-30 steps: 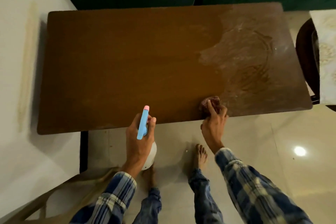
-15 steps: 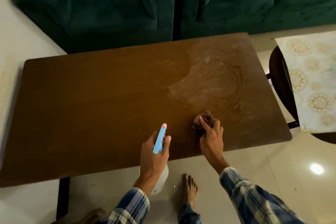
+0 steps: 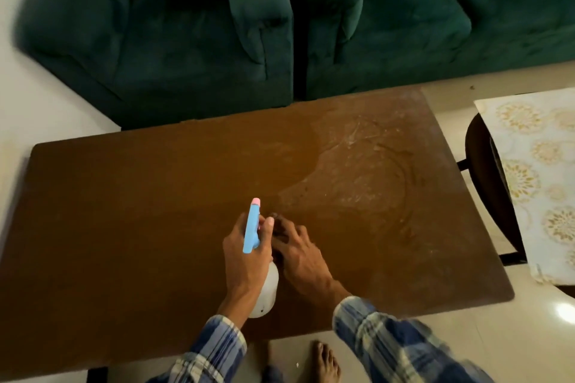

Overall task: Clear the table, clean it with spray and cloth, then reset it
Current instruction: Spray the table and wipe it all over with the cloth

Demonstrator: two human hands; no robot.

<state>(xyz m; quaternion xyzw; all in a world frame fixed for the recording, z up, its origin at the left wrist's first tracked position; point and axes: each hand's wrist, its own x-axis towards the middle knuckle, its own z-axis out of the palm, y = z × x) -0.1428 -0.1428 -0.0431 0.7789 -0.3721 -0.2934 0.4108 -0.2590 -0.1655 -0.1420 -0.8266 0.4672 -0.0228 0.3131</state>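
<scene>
While the head camera looks steeply down, a brown wooden table (image 3: 124, 211) fills the middle of the view. The left hand (image 3: 245, 258) hovers over its near half with fingers and thumb wrapped round the neck of a spray bottle (image 3: 252, 227). The bottle's blue head and pink nozzle tip point away from the person. Its white body hangs below the palm, above the table's near edge.

Just to the right, almost touching the bottle, the right hand (image 3: 298, 253) lies low on the tabletop. Its fingers (image 3: 284, 228) reach forward, fairly straight and spread, pressing down rather than curled. This hand is blurred. The small dark scrap at its fingertips is probably the cloth (image 3: 275, 215), most of it hidden under the hand and behind the bottle.

A pale, smeared patch (image 3: 357, 171) with curved wipe marks covers the table's far right part. The left part is an even brown. Both sleeves (image 3: 404, 342) are blue-and-white plaid.

A dark green sofa (image 3: 186, 25) stands against the table's far edge. A dark chair (image 3: 485, 183) with a patterned cover (image 3: 538, 165) stands just beside the table's right end. One bare foot (image 3: 326, 361) rests on the pale glossy floor (image 3: 497, 351) by the near edge.
</scene>
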